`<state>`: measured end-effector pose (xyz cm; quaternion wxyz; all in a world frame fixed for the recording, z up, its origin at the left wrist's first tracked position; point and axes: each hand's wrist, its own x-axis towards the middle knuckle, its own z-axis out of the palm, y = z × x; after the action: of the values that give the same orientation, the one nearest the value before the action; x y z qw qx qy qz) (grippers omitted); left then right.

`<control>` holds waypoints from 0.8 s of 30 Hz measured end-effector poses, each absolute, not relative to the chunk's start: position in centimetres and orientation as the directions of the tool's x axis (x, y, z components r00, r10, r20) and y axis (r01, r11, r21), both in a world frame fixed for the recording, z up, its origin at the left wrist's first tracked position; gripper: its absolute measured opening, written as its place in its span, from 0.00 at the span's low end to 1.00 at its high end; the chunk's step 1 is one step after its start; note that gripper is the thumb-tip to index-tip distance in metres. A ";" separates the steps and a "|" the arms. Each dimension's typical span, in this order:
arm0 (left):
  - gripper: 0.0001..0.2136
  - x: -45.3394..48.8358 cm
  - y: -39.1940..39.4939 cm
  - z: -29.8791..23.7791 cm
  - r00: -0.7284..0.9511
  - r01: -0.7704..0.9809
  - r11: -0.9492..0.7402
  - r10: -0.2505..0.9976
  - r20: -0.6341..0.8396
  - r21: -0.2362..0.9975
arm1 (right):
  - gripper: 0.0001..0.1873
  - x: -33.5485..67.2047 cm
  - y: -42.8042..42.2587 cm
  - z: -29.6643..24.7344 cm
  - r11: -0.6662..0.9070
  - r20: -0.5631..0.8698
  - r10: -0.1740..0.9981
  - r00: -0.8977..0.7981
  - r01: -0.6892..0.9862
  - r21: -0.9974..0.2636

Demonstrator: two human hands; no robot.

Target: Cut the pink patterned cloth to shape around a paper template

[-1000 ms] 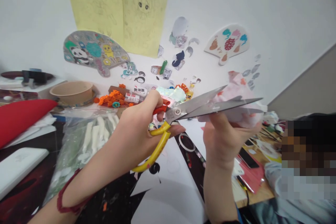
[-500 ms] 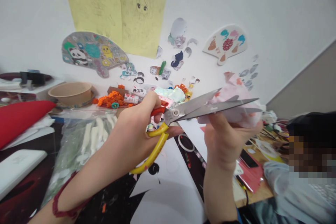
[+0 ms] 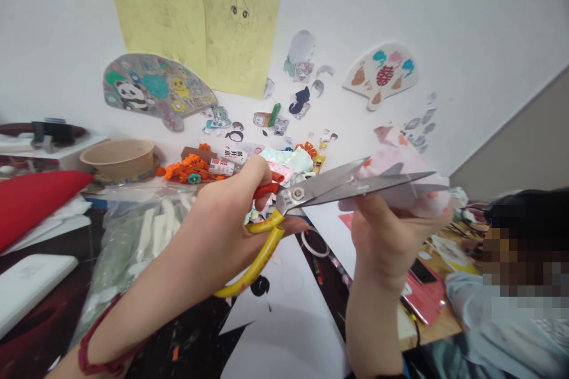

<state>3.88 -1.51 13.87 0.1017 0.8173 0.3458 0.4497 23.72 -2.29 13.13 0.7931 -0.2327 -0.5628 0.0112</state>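
My left hand (image 3: 235, 207) is closed around the handles of a pair of scissors (image 3: 326, 186), which are red at the top and yellow below. The long metal blades point right and stand parted. Across them, my right hand (image 3: 386, 237) grips a crumpled pale pink piece with orange-red blotches (image 3: 395, 154), fabric or soft paper. The blades overlap this piece, close above the right thumb. Part of the right fingers is hidden behind the material. I cannot tell whether the blades are cutting into it.
White paper sheets (image 3: 288, 331) lie on the dark table below. To the left are a plastic bag of pale pieces (image 3: 155, 225), a tan bowl (image 3: 118, 160) and a white box (image 3: 35, 284). Orange flowers (image 3: 189, 167) sit by the wall. Another person (image 3: 520, 272) is at the right.
My right hand and the pink piece have shifted slightly right and down. The scissor blades have come a little closer together. My left hand has barely moved.
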 end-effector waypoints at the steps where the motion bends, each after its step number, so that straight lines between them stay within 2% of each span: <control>1: 0.20 3.9 -1.5 13.9 0.358 0.476 -0.739 0.658 0.662 0.477 | 0.14 23.8 -2.3 13.1 0.890 0.889 0.285 0.358 0.244 -0.384; 8: 0.21 3.4 -1.4 13.5 0.377 0.493 -0.741 0.655 0.655 0.457 | 0.21 24.3 -2.4 13.0 0.896 0.911 0.280 0.302 0.259 -0.361; 17: 0.22 3.2 -1.0 13.4 0.376 0.505 -0.734 0.660 0.650 0.454 | 0.15 24.9 -2.8 13.4 0.876 0.899 0.312 0.307 0.273 -0.397; 24: 0.23 3.6 -1.0 13.5 0.332 0.536 -0.669 0.727 0.601 0.515 | 0.25 25.0 -2.8 13.6 0.888 0.891 0.331 0.309 0.218 -0.406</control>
<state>3.55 -0.97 13.46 0.1124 0.8083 0.3907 0.4259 24.97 -2.83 13.57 0.7745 -0.2341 -0.5865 0.0366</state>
